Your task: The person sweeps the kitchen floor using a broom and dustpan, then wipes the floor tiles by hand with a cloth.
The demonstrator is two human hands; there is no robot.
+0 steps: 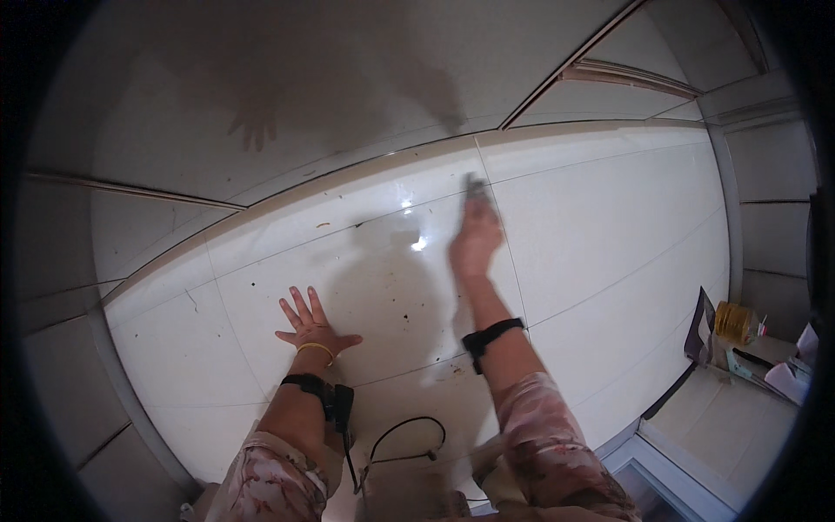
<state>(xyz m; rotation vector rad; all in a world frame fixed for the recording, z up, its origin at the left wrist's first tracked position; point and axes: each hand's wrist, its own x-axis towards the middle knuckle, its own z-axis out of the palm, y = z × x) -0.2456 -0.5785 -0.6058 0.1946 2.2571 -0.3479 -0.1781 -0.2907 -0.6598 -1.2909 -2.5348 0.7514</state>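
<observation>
My left hand point(316, 329) rests palm down on the pale tiled floor point(600, 228), its fingers spread and nothing in it. A yellow band circles that wrist. Farther out and to the right, my right hand point(476, 241) is blurred by motion. It grips a small grey object point(474, 181) close to a tile joint; blur and my fingers keep me from telling what the object is. Dark crumbs point(406, 317) and small brownish bits lie scattered on the tiles between and beyond my hands.
A glossy panelled surface point(313, 72) rises along the far side and mirrors my hands. Black straps circle both forearms, and a black cable point(408, 421) loops near my body. At right, a bottle of yellow liquid point(734, 322) lies on a tiled ledge point(717, 424) among other items.
</observation>
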